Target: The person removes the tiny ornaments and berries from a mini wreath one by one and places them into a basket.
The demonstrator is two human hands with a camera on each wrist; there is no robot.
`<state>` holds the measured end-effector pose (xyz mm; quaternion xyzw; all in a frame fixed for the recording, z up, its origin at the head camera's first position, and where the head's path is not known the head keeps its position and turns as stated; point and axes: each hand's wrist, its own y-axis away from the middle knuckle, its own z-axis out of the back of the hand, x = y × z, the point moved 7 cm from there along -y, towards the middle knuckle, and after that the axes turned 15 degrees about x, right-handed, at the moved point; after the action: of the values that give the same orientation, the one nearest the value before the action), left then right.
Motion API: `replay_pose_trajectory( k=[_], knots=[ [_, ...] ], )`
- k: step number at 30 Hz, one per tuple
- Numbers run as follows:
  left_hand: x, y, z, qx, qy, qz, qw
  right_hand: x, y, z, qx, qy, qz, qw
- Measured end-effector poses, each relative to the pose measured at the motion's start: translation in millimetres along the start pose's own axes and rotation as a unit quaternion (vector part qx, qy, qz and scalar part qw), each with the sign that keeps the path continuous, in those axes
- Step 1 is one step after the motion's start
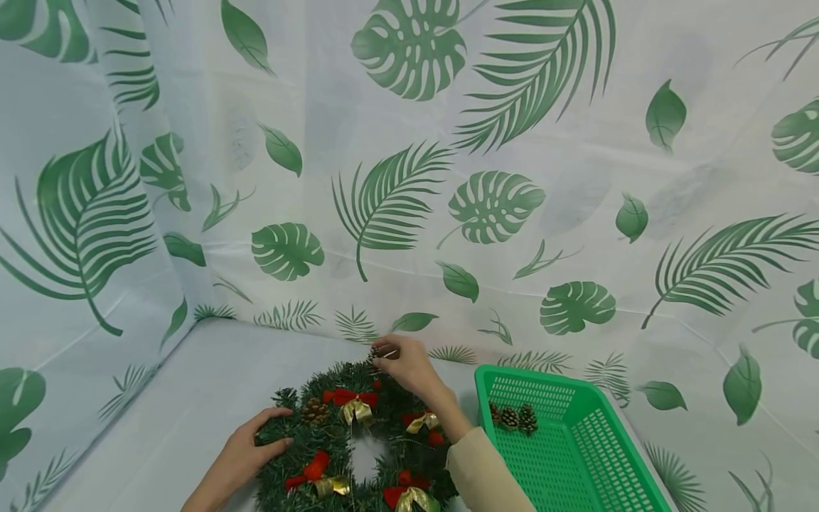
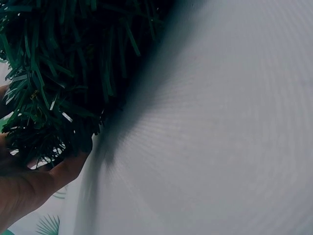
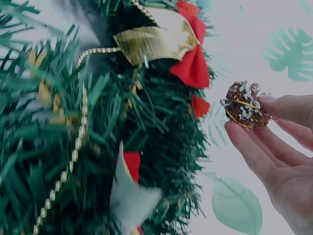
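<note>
A green wreath (image 1: pixel 301 466) lies on the white surface, trimmed with red bows, gold ribbon and a bead string. On its upper left sits a brown pine cone (image 1: pixel 315 411). My left hand (image 1: pixel 239 451) grips the wreath's left side; in the left wrist view, thumb and fingers (image 2: pixel 68 169) close around the needles at its edge. At the wreath's far edge, my right hand (image 1: pixel 406 366) pinches another pine cone (image 3: pixel 244 105) between thumb and fingertips. White-tipped scales and a thin gold wire show on this cone, which appears beside the greenery in the right wrist view.
Right of the wreath stands a green plastic basket (image 1: pixel 614 441) with slotted walls. Several pine cones (image 1: pixel 510 418) lie in its left corner. A white cloth wall (image 1: pixel 397 284) printed with green leaves rises behind the work surface (image 1: pixel 173 427) and along its left.
</note>
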<state>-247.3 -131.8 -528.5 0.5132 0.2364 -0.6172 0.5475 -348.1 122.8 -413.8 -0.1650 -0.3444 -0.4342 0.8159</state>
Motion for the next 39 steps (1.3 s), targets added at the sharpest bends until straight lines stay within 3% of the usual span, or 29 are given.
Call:
replay_pose_trajectory(
  k=[16,28,39],
  knots=[
    [-2.9,-0.3,0.4,0.003,-0.008,0.006,0.9999,-10.4,22.0,22.3,-0.008,-0.047,-0.005,0.999],
    [-1.6,-0.2,-0.2,0.006,-0.001,0.008,1.0000,-14.4,40.1,31.9,0.024,-0.078,0.005,0.997],
    [1.1,-1.9,-0.5,0.010,0.002,0.012,0.9999,-23.6,58.0,41.9,0.026,-0.108,0.002,0.994]
  ],
)
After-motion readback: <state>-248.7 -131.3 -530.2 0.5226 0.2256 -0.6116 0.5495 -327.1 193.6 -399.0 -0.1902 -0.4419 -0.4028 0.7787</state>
